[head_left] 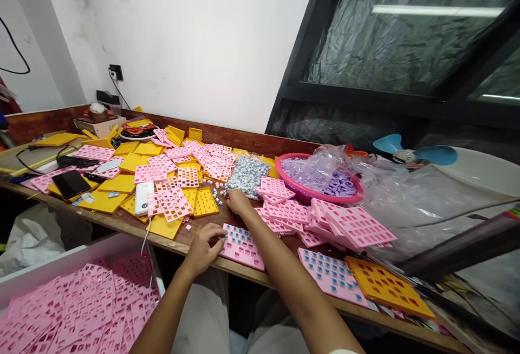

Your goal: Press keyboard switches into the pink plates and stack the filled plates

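My left hand (pixel 204 247) rests at the left edge of a pink grid tray (pixel 242 247) partly filled with small blue pieces, its fingers curled and pinched at the tray. My right hand (pixel 236 201) reaches further back to a clear bag of small blue and white pieces (pixel 247 175), fingers closed around a few of them; what it holds is too small to name. A filled pink tray (pixel 331 274) lies to the right beside a yellow grid tray (pixel 388 288).
Stacks of pink trays (pixel 349 227) and yellow trays (pixel 205 202) cover the wooden bench (pixel 182 240). A pink basket (pixel 296 189) holds bagged purple parts. A black phone (pixel 71 183) and a white power bank (pixel 143 198) lie left. A box of pink trays (pixel 81 305) stands below.
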{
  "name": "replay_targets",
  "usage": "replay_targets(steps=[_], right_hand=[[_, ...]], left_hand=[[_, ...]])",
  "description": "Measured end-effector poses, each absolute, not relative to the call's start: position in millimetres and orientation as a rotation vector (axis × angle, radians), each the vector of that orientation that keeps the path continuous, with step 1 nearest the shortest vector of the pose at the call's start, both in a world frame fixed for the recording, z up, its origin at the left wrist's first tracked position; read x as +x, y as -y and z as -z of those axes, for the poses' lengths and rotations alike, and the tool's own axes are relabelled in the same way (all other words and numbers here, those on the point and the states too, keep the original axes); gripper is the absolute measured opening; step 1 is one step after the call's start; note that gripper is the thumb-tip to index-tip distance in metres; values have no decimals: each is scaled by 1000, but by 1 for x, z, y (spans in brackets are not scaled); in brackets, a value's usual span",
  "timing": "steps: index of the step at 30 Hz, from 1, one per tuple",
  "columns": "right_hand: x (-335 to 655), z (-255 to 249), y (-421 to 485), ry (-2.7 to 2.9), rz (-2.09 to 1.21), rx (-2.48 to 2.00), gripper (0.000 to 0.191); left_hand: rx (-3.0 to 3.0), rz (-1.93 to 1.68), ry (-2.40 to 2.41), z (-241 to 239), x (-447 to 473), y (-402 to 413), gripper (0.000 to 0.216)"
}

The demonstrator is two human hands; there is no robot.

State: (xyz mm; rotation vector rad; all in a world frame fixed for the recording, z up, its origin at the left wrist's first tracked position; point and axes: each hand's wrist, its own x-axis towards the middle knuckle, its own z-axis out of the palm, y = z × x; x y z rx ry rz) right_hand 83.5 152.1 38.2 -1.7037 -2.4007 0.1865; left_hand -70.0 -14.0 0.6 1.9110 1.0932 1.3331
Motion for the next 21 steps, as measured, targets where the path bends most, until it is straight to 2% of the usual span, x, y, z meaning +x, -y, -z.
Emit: replay_targets(steps=[4,8,11,13,16,21], right_hand=[[103,-40,-131,2446,-241,-1572,22],[140,-44,-81,2182,-428,-1289,19],[162,-44,-35,2027,-594,-1269,16],[166,-42,-9,1998,-650,-1292,20],[164,-36,16,2010,-594,-1281,28],[158,-21,23,2044,-460,-1346,23]], left_hand=[[2066,-1182,-1053,1,-71,16,20],[2201,-1082,-1036,6,-70,15,23],[2283,-1021,-1030,7,-67,10,27],[2340,-956,-1040,3,-65,5,27],[2396,-840,-1081,-5,-62,-1,26],[2525,-702,-1179,-11,-58,-3,25]])
